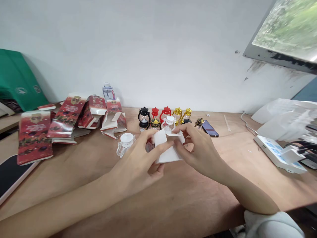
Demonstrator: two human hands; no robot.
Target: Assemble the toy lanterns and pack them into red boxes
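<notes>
Between my two hands is a small white box [170, 154] with its flaps raised. My left hand [145, 153] wraps round the box's left side. The fingers of my right hand [195, 143] pinch a flap at its upper right. What lies inside the box is hidden. Just behind it stands a white mini lantern [169, 123]. Another white mini lantern [126, 142] is beside my left hand. Behind my hands stand a black lantern [144, 115], a red lantern [165, 114] and a gold lantern [177, 115], among several others.
Several red printed boxes [34, 138] are heaped at the left, with a plastic bottle [108, 92] behind them. A phone [210, 128] lies right of the lanterns. At far right are a power strip [279, 155] and white plastic bags [277, 119]. A green bag [22, 79] stands far left.
</notes>
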